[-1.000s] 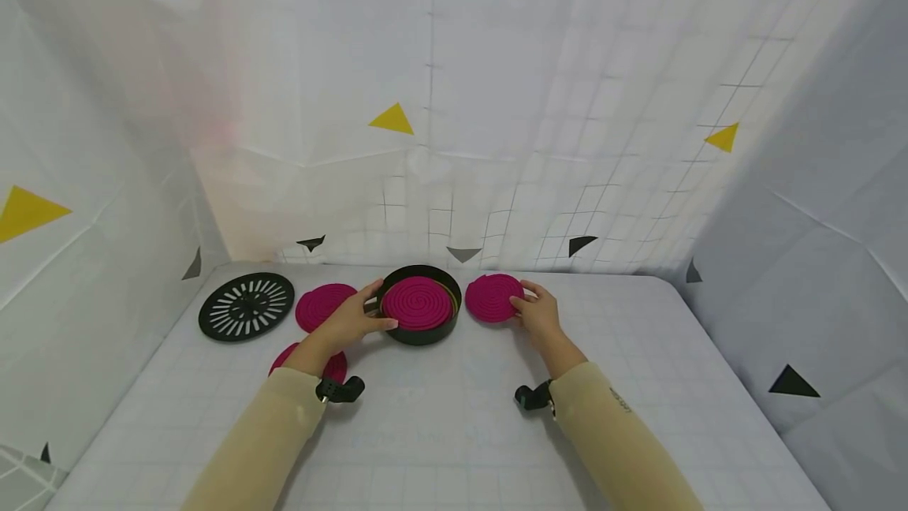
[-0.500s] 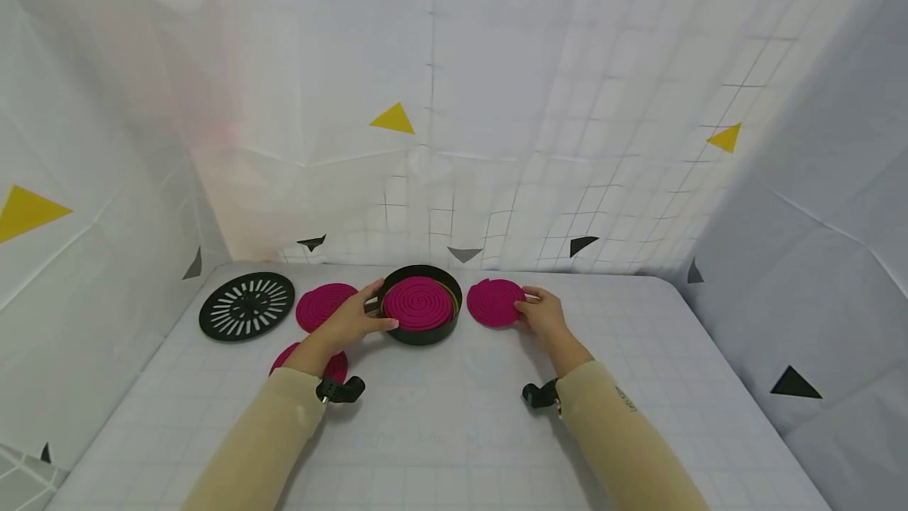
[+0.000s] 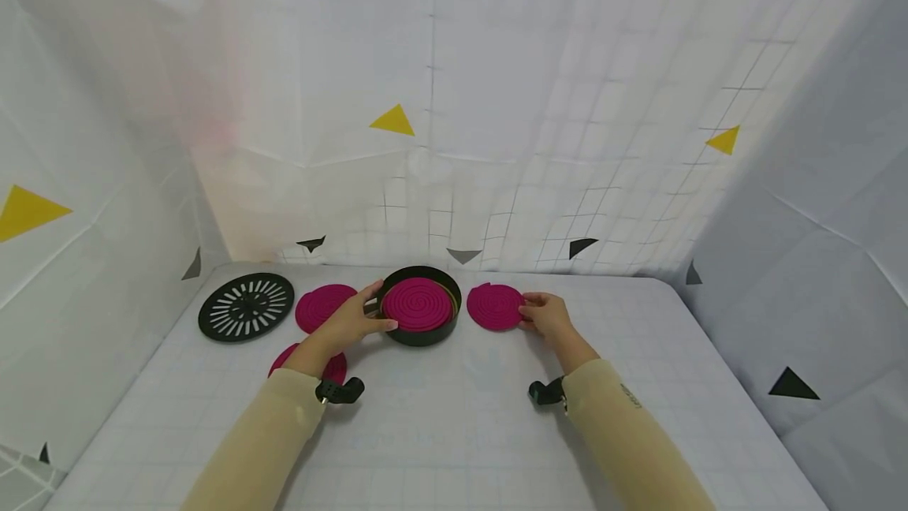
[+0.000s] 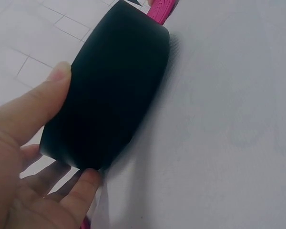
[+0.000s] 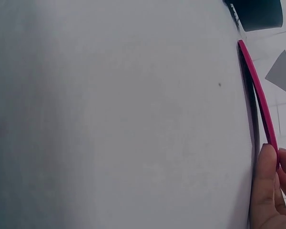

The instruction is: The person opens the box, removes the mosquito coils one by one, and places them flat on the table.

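A round black holder (image 3: 424, 338) stands at the back middle of the table, with magenta spiral coasters (image 3: 417, 303) stacked inside it. My left hand (image 3: 347, 324) grips the holder's left side, its thumb and fingers spread around the wall (image 4: 109, 81) in the left wrist view. To the right of the holder, my right hand (image 3: 552, 318) pinches the right edge of another magenta spiral coaster (image 3: 493, 307). The right wrist view has this coaster (image 5: 260, 95) edge-on, tilted slightly above the table, between thumb and fingers.
Two more magenta coasters lie left of the holder: one farther back (image 3: 321, 303), the other (image 3: 336, 370) partly hidden under my left forearm. A black slotted disc (image 3: 244, 307) rests at the far left. White sheeting with yellow and black triangles encloses the white table (image 3: 440, 432).
My right hand has shifted slightly right and toward me, and its coaster has come a little nearer. My left hand and the holder have stayed in place.
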The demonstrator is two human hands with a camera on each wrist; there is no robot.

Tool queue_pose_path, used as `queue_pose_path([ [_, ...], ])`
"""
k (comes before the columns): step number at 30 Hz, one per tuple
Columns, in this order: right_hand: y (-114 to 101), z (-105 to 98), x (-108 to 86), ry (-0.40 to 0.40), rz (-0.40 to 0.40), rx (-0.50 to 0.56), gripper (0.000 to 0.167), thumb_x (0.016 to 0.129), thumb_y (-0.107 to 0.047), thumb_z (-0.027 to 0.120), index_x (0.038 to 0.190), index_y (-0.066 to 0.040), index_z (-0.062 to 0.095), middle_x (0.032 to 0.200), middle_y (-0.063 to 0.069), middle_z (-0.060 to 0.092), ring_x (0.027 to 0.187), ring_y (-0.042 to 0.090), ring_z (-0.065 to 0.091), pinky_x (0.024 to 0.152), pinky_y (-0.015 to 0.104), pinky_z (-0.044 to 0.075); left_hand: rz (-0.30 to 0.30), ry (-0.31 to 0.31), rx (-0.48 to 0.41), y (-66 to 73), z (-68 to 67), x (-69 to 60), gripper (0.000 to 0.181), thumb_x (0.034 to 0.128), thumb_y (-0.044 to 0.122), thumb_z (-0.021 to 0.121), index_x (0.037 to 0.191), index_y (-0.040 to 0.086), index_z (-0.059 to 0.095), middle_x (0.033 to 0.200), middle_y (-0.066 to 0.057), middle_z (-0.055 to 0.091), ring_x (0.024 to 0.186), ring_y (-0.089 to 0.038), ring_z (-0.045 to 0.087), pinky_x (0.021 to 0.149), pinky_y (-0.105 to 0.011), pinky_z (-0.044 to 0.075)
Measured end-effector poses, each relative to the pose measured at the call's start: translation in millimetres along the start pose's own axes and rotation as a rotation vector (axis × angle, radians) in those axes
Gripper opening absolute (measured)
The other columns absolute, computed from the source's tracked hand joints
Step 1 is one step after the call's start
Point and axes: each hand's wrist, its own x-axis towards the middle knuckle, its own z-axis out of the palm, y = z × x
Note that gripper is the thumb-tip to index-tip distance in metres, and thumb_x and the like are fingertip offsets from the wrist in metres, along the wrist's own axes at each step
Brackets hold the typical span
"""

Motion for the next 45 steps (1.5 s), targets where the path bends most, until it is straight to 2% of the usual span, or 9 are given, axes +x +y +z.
queue_pose_path([
  [14, -1.3, -4.1, -2.2, -0.041, -0.045, -0.088, 0.044, 0.094, 0.009, 0.061, 0.137, 0.012, 0.050, 0.124, 0.024, 0.054, 0.085, 0.012, 0.061, 0.075, 0.025, 0.058, 0.001, 0.006, -0.010, 1.1, 1.5, -0.7, 0.104, 0.0835, 0.030, 0.083, 0.161, 0.012, 0.016, 0.162, -0.019, 0.027, 0.147, -0.038, 0.030, 0.112, -0.056, 0.035],
  [22, 5.3, -6.7, -4.2, -0.013, -0.053, -0.180, 0.043, 0.093, 0.005, 0.065, 0.134, 0.010, 0.055, 0.122, 0.022, 0.058, 0.093, 0.016, 0.062, 0.078, 0.026, 0.058, 0.004, -0.019, -0.042, -3.2, 2.7, -1.8, 0.104, 0.0845, 0.028, 0.083, 0.161, 0.012, 0.015, 0.162, -0.018, 0.025, 0.146, -0.038, 0.031, 0.111, -0.052, 0.037],
  [27, 7.1, -9.7, -2.7, -0.015, -0.053, -0.183, 0.042, 0.094, 0.002, 0.066, 0.134, 0.008, 0.056, 0.121, 0.021, 0.059, 0.092, 0.016, 0.063, 0.080, 0.026, 0.058, -0.003, -0.006, -0.031, -3.0, 3.7, -1.8, 0.103, 0.0842, 0.028, 0.083, 0.161, 0.014, 0.017, 0.163, -0.016, 0.026, 0.147, -0.036, 0.030, 0.111, -0.053, 0.036],
  [36, 8.4, -16.1, -0.1, -0.010, -0.058, -0.189, 0.039, 0.093, 0.001, 0.067, 0.132, 0.007, 0.059, 0.112, 0.016, 0.062, 0.085, 0.011, 0.063, 0.078, 0.024, 0.057, 0.008, -0.007, -0.023, -1.1, 3.1, -3.1, 0.101, 0.0861, 0.027, 0.081, 0.161, 0.012, 0.015, 0.162, -0.019, 0.025, 0.146, -0.039, 0.030, 0.111, -0.055, 0.036],
  [41, 6.1, -16.8, -1.7, -0.025, -0.065, -0.166, 0.040, 0.094, 0.000, 0.066, 0.132, 0.007, 0.058, 0.114, 0.017, 0.062, 0.086, 0.011, 0.063, 0.079, 0.025, 0.057, -0.001, 0.004, -0.018, 1.1, 2.4, -3.9, 0.100, 0.0856, 0.028, 0.082, 0.161, 0.016, 0.018, 0.162, -0.015, 0.027, 0.147, -0.036, 0.030, 0.111, -0.053, 0.037],
  [45, 3.1, -17.8, -5.5, -0.034, -0.064, -0.156, 0.039, 0.095, -0.003, 0.066, 0.133, 0.006, 0.058, 0.115, 0.016, 0.061, 0.088, 0.012, 0.063, 0.079, 0.024, 0.057, -0.001, 0.004, -0.017, 2.6, 2.0, -3.3, 0.100, 0.0860, 0.028, 0.081, 0.161, 0.015, 0.017, 0.162, -0.017, 0.028, 0.147, -0.037, 0.030, 0.110, -0.055, 0.037],
])
